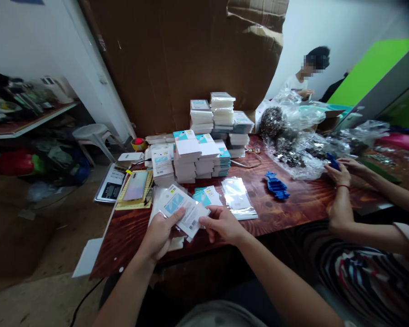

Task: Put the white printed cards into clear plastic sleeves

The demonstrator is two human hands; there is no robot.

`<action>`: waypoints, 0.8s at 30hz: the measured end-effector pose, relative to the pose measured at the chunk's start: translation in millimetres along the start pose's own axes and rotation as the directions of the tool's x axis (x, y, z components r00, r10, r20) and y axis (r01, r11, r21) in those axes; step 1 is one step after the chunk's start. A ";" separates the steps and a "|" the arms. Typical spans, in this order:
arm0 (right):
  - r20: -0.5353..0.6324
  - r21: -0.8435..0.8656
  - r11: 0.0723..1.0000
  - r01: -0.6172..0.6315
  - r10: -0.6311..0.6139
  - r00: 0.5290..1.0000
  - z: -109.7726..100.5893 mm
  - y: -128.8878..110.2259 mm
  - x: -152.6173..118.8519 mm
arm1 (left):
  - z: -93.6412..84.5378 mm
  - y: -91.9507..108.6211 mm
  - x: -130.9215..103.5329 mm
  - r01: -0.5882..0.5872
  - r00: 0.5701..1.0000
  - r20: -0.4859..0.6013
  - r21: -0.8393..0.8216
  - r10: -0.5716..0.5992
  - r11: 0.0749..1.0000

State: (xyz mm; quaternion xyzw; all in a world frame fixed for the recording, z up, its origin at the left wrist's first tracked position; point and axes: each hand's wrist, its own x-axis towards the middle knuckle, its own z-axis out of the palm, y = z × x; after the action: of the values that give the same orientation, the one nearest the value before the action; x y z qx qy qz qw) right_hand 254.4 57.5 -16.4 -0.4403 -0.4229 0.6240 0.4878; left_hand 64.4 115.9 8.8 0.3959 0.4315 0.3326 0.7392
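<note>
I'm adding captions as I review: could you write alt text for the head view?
A person's left hand holds printed card packaging over a wooden table, the fingers of the right hand at its edge. Blue-and-white card stacks rise behind, clear plastic sleeves lie to the right, and farther right a co-worker's hands hold a blue part.

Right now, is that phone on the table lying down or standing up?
Lying down: the phone rests flat on the yellow sheet.
</note>
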 end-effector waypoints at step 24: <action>-0.439 -0.894 0.373 -0.249 -0.615 0.655 -103.3 6.2 -26.2 | -68.6 9.8 38.5 0.222 0.844 -0.360 0.909 0.396 0.353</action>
State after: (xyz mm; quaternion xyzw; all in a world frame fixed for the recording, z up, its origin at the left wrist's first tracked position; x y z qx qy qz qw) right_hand 355.9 41.0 -45.0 -0.7804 -0.5107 -0.0120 0.3606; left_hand 16.7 173.0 -18.6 0.6589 0.7028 0.1632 0.2128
